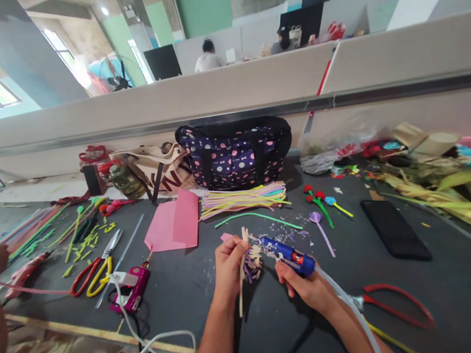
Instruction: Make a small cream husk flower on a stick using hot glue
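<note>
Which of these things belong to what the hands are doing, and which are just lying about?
Apparently in use:
thin cream fuzzy strip, in the left hand
blue cylindrical tool, in the right hand
pastel bundle of long strips, probably supplies

Probably just lying about:
black rectangular phone
dark blue patterned fabric bag

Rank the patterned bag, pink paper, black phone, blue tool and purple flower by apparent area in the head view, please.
Largest to smallest:
1. Patterned bag
2. Pink paper
3. Black phone
4. Blue tool
5. Purple flower
Nearness to the camera varies, so true sizes may differ.
</note>
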A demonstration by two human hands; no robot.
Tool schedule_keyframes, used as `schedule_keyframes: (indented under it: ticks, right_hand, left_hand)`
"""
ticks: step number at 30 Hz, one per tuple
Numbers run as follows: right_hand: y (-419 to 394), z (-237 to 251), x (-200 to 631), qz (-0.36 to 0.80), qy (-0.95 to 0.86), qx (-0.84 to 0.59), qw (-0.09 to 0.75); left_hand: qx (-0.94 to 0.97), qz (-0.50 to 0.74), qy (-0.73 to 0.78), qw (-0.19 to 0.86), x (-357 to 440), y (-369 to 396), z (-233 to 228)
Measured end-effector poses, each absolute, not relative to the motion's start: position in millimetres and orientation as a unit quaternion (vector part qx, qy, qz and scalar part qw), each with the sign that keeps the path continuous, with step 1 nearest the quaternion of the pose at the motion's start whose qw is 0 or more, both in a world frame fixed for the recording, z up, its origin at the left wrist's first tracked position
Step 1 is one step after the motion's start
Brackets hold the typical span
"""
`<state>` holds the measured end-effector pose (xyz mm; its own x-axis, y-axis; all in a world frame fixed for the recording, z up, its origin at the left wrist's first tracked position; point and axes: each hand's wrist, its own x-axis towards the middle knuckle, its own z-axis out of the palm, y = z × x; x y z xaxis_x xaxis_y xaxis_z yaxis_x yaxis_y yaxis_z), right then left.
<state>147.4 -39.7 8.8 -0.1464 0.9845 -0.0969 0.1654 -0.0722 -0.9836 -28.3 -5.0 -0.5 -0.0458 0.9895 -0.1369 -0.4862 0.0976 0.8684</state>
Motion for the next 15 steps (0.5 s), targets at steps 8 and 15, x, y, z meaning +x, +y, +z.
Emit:
schedule_keyframes:
  ticks: [8,15]
  right_hand:
    - [-39.6,4.9,147.4,0.509,-0.558,-0.52,0.399]
    - [-39.3,5.1,147.2,0.505,-0.559,-0.521,0.401]
  left_hand:
    - [0.31,0.595,0.405,0.621,-28.8,-5.3,-3.5]
    - [0.316,0.593,0.406,0.62,-29.9,-3.8,-6.5]
